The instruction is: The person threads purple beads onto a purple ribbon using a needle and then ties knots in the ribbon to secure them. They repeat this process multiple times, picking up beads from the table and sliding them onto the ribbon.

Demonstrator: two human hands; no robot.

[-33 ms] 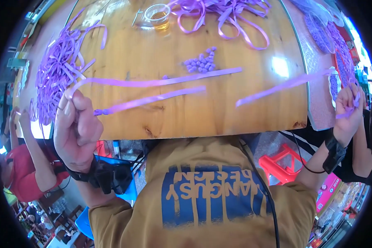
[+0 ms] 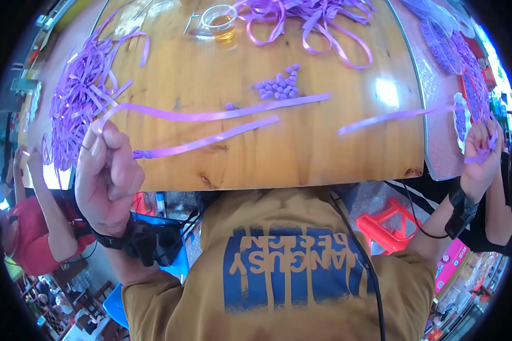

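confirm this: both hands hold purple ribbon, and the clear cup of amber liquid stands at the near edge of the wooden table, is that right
Not quite: the head view shows the clear cup toward the far side of the wooden table, not at its near edge. The left hand and right hand do both hold purple ribbon.

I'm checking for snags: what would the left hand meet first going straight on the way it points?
Leaving aside the ribbon it pinches, the left hand would probably meet the ribbon pile first, though depth is unclear and it might pass above.
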